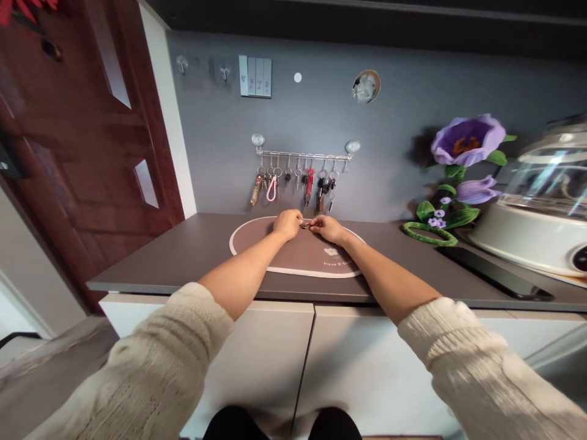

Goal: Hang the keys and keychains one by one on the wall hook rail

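Over the far part of a brown mat (pixel 293 260) with a pale rim, my left hand (pixel 288 224) and my right hand (pixel 327 228) meet with closed fingers. Between their fingertips shows a small metal key ring (pixel 305 226), pinched from both sides. My fingers partly cover it, and whatever hangs from it on the right is too small to make out. Just beyond my hands, a clear hook rail (pixel 302 156) on the grey wall carries several bunches of keys, among them a pink loop (pixel 272 188) and a red fob (pixel 310 181).
The mat lies on a dark countertop (pixel 183 250) above white cabinet doors (pixel 257 342). To the right are a purple artificial flower (pixel 468 142), a black phone (pixel 495 272) and a white appliance with a clear top (pixel 527 229). A red-brown door (pixel 92 140) stands at left.
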Demonstrator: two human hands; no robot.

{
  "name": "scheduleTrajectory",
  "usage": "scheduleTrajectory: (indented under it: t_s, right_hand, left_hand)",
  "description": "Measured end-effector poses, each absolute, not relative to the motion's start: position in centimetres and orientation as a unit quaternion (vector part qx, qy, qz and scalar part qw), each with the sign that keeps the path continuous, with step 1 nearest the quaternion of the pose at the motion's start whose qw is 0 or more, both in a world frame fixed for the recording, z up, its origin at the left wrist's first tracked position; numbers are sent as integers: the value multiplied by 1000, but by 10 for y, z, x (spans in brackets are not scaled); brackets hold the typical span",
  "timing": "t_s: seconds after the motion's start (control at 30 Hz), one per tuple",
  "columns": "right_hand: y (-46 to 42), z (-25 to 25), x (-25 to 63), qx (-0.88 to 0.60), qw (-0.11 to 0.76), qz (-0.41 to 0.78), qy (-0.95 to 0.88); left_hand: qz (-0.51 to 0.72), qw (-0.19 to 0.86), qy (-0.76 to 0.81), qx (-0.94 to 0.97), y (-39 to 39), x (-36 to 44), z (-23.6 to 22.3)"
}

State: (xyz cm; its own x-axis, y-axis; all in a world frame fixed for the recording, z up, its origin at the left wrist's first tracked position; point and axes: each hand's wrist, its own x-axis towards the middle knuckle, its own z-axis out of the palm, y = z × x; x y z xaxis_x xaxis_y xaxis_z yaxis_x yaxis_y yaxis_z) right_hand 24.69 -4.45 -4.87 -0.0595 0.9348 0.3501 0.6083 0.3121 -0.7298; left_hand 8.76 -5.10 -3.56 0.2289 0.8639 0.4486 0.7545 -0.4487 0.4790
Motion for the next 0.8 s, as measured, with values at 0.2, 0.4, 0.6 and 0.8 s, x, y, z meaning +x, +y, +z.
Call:
scheduleTrajectory:
  t_s: [0.2,0.4,0.6,0.8]
  right_hand:
    - [-49,-45,245,-559,377,171,-718]
    - [-51,-41,246,-546,371,159,-734]
    - [-52,-35,250,-525,393,147,-740]
    - [-49,-34,252,-478,415,173,-755]
  left_hand:
    - [340,80,510,786,-48,90,-40]
    - [334,73,500,795,-47,90,-40]
    - [353,52,473,805,-45,90,-40]
    - [365,51,455,811,-43,91,-40]
